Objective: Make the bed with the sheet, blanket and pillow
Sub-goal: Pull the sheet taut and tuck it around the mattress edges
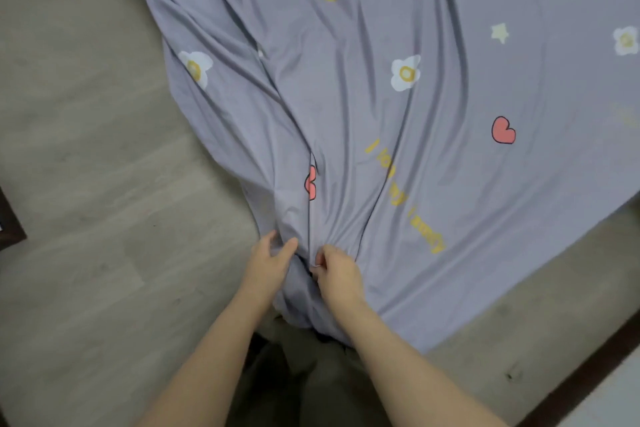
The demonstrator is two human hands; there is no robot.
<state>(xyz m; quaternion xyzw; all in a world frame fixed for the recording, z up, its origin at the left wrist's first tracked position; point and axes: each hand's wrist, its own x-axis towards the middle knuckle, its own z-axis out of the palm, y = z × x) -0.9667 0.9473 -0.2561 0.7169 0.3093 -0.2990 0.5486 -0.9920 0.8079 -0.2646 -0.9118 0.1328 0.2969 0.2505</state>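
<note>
Pinching near edge of sheet [381, 97], left hand [266, 265] beside right hand [337, 276]

The 2 bare forearms [214, 350] reach forward from the lower edge and converge, hands nearly side by side: the left hand [268, 263] pinches a fold of the sheet [346, 114] between thumb and fingers, while the right hand [339, 276], back uppermost, curls its fingers into the same gathered cloth.

The sheet [381, 97] lies spread on the floor [86, 184], both hands at its near corner.
</note>
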